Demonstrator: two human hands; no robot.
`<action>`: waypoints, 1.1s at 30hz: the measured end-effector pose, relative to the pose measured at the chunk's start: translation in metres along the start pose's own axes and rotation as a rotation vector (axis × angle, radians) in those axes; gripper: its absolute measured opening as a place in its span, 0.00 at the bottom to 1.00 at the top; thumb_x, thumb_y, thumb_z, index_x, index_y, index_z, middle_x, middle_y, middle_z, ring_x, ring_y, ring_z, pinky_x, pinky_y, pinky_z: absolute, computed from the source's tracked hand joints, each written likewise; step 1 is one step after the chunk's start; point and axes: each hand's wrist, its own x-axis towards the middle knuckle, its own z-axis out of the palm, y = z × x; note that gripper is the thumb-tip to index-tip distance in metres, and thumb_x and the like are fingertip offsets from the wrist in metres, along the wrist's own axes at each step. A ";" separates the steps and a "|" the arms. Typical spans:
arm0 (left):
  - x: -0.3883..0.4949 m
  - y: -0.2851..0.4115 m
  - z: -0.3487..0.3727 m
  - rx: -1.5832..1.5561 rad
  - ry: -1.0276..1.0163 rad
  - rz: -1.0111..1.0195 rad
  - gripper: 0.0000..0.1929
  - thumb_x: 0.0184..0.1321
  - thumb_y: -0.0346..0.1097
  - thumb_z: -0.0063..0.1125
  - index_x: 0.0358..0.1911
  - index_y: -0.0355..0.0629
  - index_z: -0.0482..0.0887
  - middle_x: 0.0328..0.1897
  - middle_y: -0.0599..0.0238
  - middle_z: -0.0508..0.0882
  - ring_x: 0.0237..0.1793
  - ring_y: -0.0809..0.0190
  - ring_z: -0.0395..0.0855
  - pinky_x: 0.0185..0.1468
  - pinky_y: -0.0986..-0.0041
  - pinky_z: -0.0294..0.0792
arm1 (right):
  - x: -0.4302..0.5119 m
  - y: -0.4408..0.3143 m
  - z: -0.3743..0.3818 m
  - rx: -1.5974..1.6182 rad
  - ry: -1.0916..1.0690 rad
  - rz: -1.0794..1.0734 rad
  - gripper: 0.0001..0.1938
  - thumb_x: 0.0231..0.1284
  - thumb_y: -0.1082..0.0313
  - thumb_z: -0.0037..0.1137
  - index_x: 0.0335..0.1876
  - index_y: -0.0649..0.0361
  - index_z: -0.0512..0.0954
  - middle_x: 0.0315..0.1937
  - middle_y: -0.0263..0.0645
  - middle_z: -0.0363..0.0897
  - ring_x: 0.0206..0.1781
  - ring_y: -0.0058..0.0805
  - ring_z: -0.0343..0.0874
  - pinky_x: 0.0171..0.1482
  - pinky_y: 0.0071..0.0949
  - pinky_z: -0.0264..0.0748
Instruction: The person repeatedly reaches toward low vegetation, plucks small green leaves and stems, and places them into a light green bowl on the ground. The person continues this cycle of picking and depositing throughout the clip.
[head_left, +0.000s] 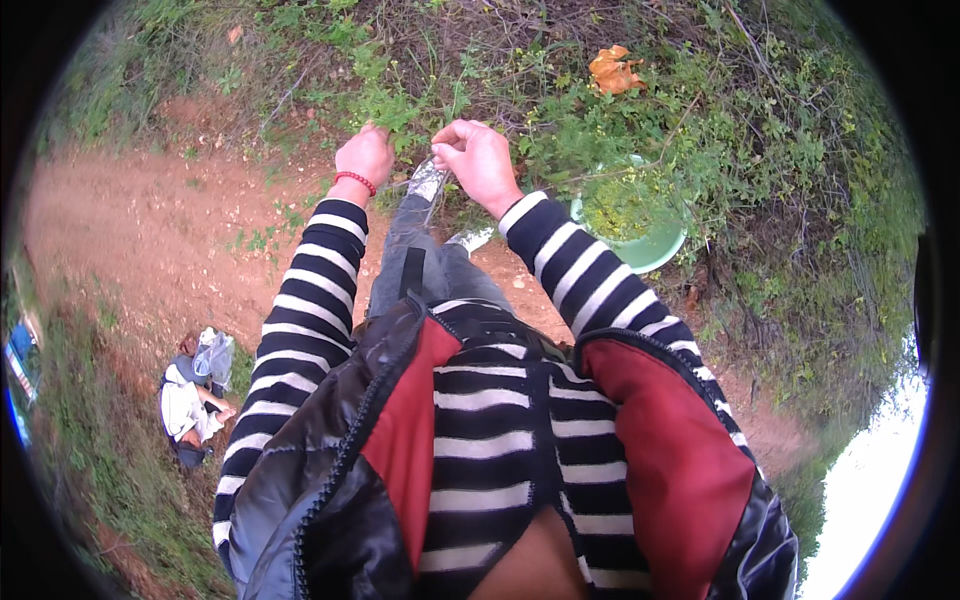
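Observation:
My left hand, with a red bead bracelet at its wrist, is curled closed against a leafy green plant. Its fingertips are hidden, but stems run into the fist. To its right, my right hand has thumb and forefinger drawn close together over thin stems; whether anything is pinched between them is too fine to tell. Beside my right forearm, a light green plastic basin holds a heap of picked sprigs with small yellow flowers.
Brush and dry twigs cover the bank ahead, with a large orange-brown dry leaf on it. A reddish dirt path runs along the left. Behind on the left, a person in white sits near a clear plastic bag.

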 end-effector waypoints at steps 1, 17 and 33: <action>0.000 0.001 0.001 0.013 -0.027 -0.008 0.10 0.54 0.40 0.46 0.32 0.43 0.78 0.36 0.52 0.80 0.38 0.49 0.79 0.40 0.59 0.71 | -0.001 -0.001 -0.001 0.063 0.004 0.047 0.04 0.51 0.78 0.54 0.31 0.70 0.75 0.29 0.37 0.74 0.28 0.22 0.79 0.32 0.18 0.78; 0.003 -0.059 0.076 0.007 0.113 0.165 0.20 0.51 0.36 0.54 0.50 0.53 0.72 0.48 0.64 0.77 0.43 0.56 0.77 0.42 0.67 0.71 | 0.013 0.009 -0.043 0.709 -0.093 0.363 0.13 0.56 0.73 0.49 0.45 0.70 0.71 0.38 0.41 0.74 0.40 0.27 0.75 0.46 0.24 0.74; -0.011 -0.036 0.029 0.078 0.020 0.186 0.15 0.45 0.27 0.49 0.40 0.35 0.77 0.43 0.49 0.78 0.43 0.53 0.78 0.44 0.67 0.72 | 0.017 0.023 -0.012 0.360 -0.042 0.281 0.05 0.50 0.77 0.53 0.32 0.70 0.75 0.24 0.39 0.78 0.23 0.22 0.78 0.27 0.19 0.76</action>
